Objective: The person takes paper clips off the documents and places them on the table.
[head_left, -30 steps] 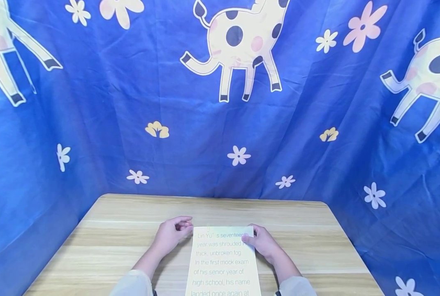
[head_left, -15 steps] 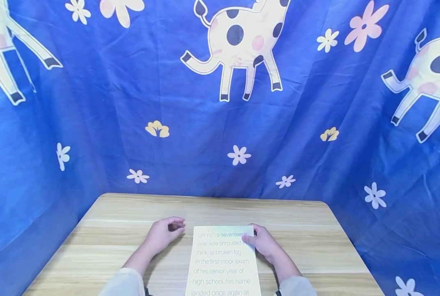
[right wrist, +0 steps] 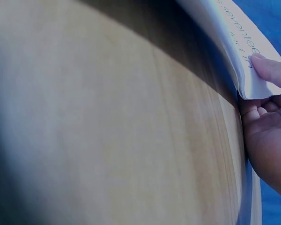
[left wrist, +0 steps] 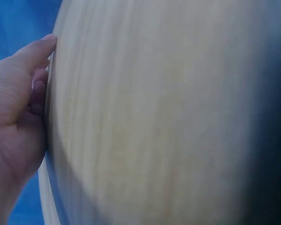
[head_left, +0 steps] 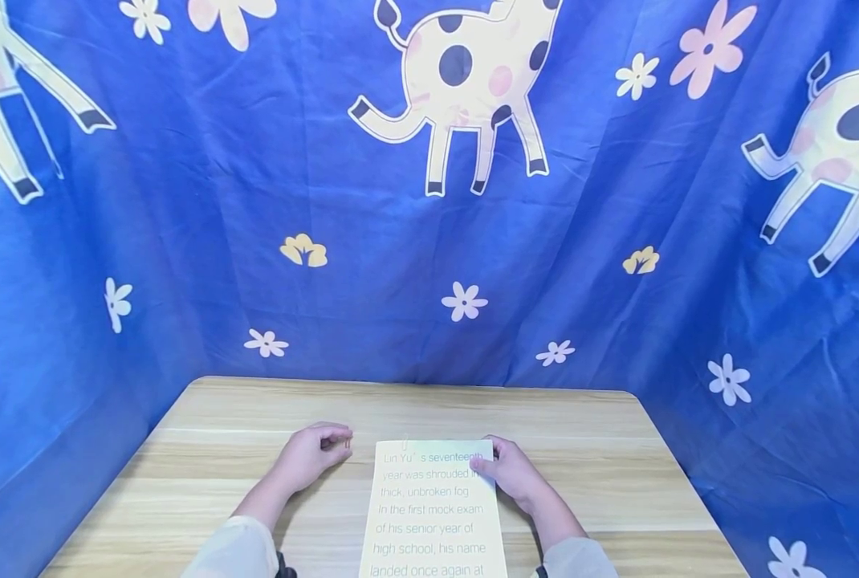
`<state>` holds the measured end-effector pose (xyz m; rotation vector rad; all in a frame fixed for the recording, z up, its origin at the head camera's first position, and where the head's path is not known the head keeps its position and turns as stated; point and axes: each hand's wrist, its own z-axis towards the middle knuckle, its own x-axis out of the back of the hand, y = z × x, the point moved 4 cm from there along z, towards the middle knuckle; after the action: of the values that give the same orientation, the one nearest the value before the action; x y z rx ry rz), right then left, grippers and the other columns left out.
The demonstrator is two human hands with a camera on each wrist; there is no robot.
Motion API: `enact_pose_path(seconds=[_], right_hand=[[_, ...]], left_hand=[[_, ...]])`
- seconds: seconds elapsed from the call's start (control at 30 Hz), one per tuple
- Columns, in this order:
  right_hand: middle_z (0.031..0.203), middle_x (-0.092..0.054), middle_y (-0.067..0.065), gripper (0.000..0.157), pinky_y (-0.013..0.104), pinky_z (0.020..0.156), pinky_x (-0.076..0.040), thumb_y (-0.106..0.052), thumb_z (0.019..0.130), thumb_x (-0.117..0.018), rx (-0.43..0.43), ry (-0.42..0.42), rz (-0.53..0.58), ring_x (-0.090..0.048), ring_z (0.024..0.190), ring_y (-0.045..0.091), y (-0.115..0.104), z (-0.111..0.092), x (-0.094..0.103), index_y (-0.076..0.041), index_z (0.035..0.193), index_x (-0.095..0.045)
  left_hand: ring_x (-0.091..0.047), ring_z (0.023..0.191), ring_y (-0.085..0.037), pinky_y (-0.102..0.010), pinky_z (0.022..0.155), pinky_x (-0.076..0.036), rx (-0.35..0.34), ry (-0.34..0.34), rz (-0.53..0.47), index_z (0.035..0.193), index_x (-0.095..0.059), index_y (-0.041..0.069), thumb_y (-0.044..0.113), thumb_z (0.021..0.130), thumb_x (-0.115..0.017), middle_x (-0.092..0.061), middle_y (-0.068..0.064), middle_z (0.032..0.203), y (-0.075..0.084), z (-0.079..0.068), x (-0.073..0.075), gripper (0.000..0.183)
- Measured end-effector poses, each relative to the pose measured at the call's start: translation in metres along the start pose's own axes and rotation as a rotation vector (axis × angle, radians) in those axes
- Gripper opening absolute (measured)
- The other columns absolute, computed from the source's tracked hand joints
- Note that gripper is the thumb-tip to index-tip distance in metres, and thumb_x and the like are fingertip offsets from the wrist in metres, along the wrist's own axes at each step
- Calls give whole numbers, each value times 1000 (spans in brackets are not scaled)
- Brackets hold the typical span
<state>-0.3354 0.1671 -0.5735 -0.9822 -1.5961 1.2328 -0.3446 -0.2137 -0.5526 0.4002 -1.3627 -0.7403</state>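
A stack of printed paper sheets (head_left: 429, 514) lies in front of me with large text facing up. My right hand (head_left: 519, 474) grips its upper right corner, thumb on top and fingers underneath; the right wrist view shows the layered sheet edges (right wrist: 241, 84) under the thumb. A pale paper clip (head_left: 404, 443) sits on the top edge, towards the left. Left of the sheets, my left hand (head_left: 307, 461) pinches a small orange paper clip (head_left: 348, 442) between thumb and fingertips, apart from the paper. In the left wrist view the fingers mostly hide it.
The light wood-grain table (head_left: 205, 466) extends around both hands, its far edge rounded at the corners. A blue curtain (head_left: 372, 321) with cows and flowers hangs behind it and along both sides.
My left hand has moved left, away from the upper left corner of the sheets, with the orange paper clip. The right hand keeps its grip on the paper.
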Motion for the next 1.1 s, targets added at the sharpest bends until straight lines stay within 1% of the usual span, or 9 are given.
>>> enact_pose_path(seconds=[0.3, 0.63, 0.7, 0.93, 1.1], right_hand=[[111, -80, 7, 26, 29, 90, -58, -11, 101, -73, 9, 9, -3, -73, 97, 16, -2, 1, 1, 2, 123, -68], [116, -79, 8, 31, 29, 94, -57, -15, 103, -72, 4, -2, -6, -73, 102, 17, -2, -1, 1, 2, 129, -67], [116, -79, 8, 31, 28, 95, -57, -15, 103, -72, -4, -3, 1, -73, 102, 17, -2, -1, 1, 1, 129, -67], [114, -80, 11, 29, 26, 87, -59, -13, 103, -71, 9, -8, 17, -73, 97, 15, -4, -2, -1, 4, 126, -67], [114, -80, 10, 29, 26, 89, -58, -13, 103, -72, 5, -15, 21, -73, 98, 16, -4, -2, -1, 4, 127, -67]], left_hand=[[-71, 128, -37, -56, 116, -53, 6, -40, 10, 123, -80, 7, 22, 93, -86, -75, -13, 137, -1, 3, 2, 34], [-70, 129, -38, -57, 117, -52, 20, -55, 0, 126, -79, 5, 20, 93, -85, -73, -14, 139, 0, 2, 2, 37], [-70, 129, -38, -57, 117, -53, 23, -57, -2, 127, -78, 5, 20, 93, -85, -73, -15, 140, 1, 2, 2, 37], [-71, 125, -36, -55, 113, -55, 31, -52, -7, 129, -76, 3, 20, 94, -84, -72, -15, 141, 1, 2, 2, 40], [-71, 121, -32, -52, 111, -57, 57, -46, -36, 133, -73, 0, 18, 93, -86, -70, -17, 142, -1, 1, 2, 46]])
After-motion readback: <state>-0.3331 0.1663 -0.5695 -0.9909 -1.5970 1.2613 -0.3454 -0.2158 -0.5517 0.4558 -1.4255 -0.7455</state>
